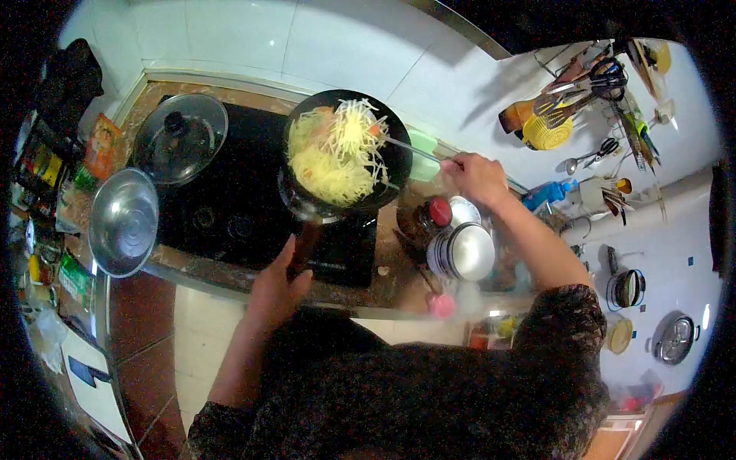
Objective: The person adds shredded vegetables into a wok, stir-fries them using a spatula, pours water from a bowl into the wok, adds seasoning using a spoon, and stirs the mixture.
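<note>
A black wok (pixel 395 165) sits over the black cooktop (pixel 238 153), holding pale yellow shreds (pixel 333 172) with a few orange bits. My left hand (pixel 280 284) is closed around the wok's dark handle (pixel 306 249) on the near side. From the right, my right hand (pixel 474 176) grips the end of a thin metal-handled utensil (pixel 414 148). Its far end lies under a heap of shreds (pixel 354 132) at the upper part of the wok; the utensil's head is hidden by them.
A glass lid (pixel 180 138) lies at the cooktop's left, beside a metal bowl (pixel 124 222). Right of the wok are stacked white bowls (pixel 471 251), a red-lidded jar (pixel 438 211) and a pink object (pixel 441 306). Utensils (pixel 567 100) hang on the right wall.
</note>
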Demonstrator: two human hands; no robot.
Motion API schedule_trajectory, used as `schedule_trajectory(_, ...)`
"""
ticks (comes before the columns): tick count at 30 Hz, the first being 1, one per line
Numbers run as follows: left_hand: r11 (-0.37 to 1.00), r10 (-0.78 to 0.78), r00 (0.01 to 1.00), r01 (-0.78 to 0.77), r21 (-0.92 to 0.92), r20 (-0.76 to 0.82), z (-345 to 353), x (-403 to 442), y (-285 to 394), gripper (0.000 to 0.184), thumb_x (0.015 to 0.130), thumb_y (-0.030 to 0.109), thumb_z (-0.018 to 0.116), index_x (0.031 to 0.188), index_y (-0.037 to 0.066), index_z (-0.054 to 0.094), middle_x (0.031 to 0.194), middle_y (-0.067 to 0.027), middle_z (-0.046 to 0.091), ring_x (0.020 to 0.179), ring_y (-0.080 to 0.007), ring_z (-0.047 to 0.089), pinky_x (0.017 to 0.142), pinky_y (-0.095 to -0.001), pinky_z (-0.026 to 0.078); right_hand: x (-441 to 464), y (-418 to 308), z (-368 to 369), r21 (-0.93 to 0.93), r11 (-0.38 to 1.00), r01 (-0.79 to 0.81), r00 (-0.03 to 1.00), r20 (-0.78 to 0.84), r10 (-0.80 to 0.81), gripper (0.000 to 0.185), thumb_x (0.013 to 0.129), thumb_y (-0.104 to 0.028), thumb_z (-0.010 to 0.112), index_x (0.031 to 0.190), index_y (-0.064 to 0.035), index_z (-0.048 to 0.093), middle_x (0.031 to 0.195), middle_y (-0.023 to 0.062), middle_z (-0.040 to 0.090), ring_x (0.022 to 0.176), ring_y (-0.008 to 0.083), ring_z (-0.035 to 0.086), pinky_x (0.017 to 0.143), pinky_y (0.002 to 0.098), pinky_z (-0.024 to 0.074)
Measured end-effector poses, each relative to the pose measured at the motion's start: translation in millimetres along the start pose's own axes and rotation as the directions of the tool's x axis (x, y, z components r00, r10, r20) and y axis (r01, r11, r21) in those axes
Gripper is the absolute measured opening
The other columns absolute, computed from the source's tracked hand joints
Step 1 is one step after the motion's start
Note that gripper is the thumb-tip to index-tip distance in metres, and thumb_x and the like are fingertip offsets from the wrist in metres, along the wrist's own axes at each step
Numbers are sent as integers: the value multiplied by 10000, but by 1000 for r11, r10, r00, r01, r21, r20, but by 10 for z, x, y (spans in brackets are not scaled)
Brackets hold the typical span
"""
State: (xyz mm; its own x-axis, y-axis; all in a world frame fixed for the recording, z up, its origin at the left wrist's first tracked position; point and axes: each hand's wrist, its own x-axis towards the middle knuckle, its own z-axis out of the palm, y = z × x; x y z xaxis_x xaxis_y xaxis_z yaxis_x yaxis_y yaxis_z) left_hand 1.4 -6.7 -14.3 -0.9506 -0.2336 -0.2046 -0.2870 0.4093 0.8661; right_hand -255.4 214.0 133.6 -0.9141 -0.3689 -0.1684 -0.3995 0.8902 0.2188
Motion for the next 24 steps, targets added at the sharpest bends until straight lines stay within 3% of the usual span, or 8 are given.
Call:
schedule_trajectory(4,1000,-6,1000,6,3,-6,-64,-10,96,700,789,252,601,1384,115,259,1064,-249,574,976,-385,565,833,-391,440,-28,-138,-129,-201,977,67,988,-120,-92,323,849,-422,489,855,-143,651,762,88,649,715,251,616,705,374,398)
schedule_trajectory(9,998,22,999,-24,-65,-26,-16,-15,35,690,788,250,603,1378,105,275,1046,-246,583,962,-374,575,825,-384,442,1,-192,-396,-426,865,265,830,-355,-429,260,798,-368,556,757,-118,613,656,86,629,624,238,610,674,405,354)
schedule_trajectory(14,1000,8,1000,-9,-11,-21,-35,-20,72,688,795,248,602,1378,94,271,1056,-247,579,966,-367,575,827,-380,441,6,-467,-886,-599,777,193,965,-26,-260,289,784,-348,554,785,-79,661,742,113,645,734,265,628,803,400,434)
schedule_trajectory(17,997,-68,997,68,-23,27,-83,-30,150,686,796,247,604,1375,87,273,1063,-245,577,973,-366,573,830,-373,441,181,-571,-769,-642,684,346,938,222,-265,279,778,-310,543,742,-59,659,740,125,646,719,288,625,704,397,470)
schedule_trajectory(19,1000,-18,1000,18,-5,3,-41,-8,66,687,796,248,604,1376,87,271,1067,-243,577,976,-365,572,833,-373,440,293,-596,-674,-609,690,391,916,330,-228,240,758,-256,529,742,-55,658,740,138,644,698,287,625,625,396,479)
schedule_trajectory(21,999,30,999,-30,10,-18,-25,-9,18,689,796,248,605,1376,87,270,1071,-241,576,980,-363,571,836,-373,439,446,-436,-570,-260,835,485,750,614,-245,249,760,-275,532,750,-61,658,756,152,639,691,283,625,629,408,474)
schedule_trajectory(22,999,43,999,-43,6,-27,-19,-13,20,691,795,254,604,1377,92,269,1073,-240,576,981,-362,570,839,-375,439,662,-120,-110,-59,771,634,640,600,-480,311,796,-326,505,752,-57,654,769,161,635,696,294,621,647,413,473)
schedule_trajectory(24,998,64,997,-63,6,-36,-41,-11,48,692,795,260,603,1378,97,269,1075,-238,576,983,-361,570,841,-376,438,545,-102,182,80,834,546,712,479,-513,447,854,-428,436,759,-43,642,795,177,626,717,326,612,677,424,468)
